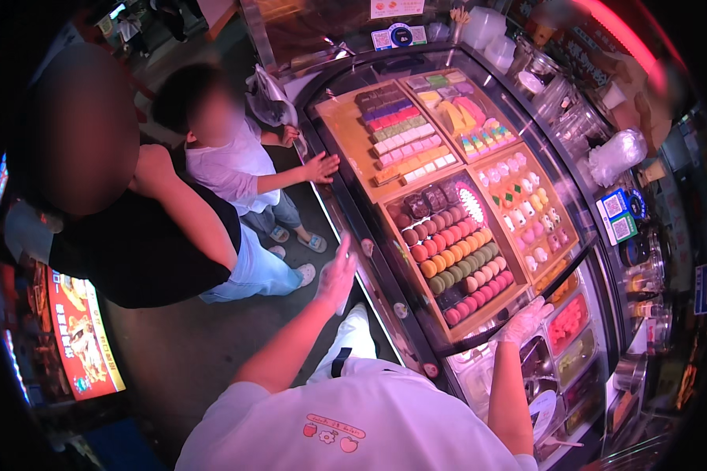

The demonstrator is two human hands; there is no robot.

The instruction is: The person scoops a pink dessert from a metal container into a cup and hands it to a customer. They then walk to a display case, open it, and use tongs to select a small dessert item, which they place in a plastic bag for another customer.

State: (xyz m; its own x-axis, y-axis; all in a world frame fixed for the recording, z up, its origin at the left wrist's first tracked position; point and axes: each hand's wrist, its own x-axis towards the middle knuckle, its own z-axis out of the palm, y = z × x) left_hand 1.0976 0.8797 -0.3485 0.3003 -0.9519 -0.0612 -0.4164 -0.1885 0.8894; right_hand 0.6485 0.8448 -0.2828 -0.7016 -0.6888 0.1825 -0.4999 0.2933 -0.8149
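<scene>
My left hand (337,277), in a thin clear glove, is held with straight fingers beside the near side of a glass-topped display case (353,203). I see nothing gripped in it. At the case's right end my right hand (524,322), gloved too, lies over the dark rim next to metal topping pans (567,322); its fingers are extended. Under the glass, one wooden tray holds rows of macarons (465,253) in several colours. Other trays hold small cube sweets (403,135), cake slices (456,118) and little animal-shaped sweets (527,207).
A child (230,153) touches the case's edge; a person in a black top (153,241) stands beside. Plastic tubs (486,29), a wrapped stack of cups (618,154) and printed-code signs (615,215) line the far side. A white spoon (560,443) lies near the pans.
</scene>
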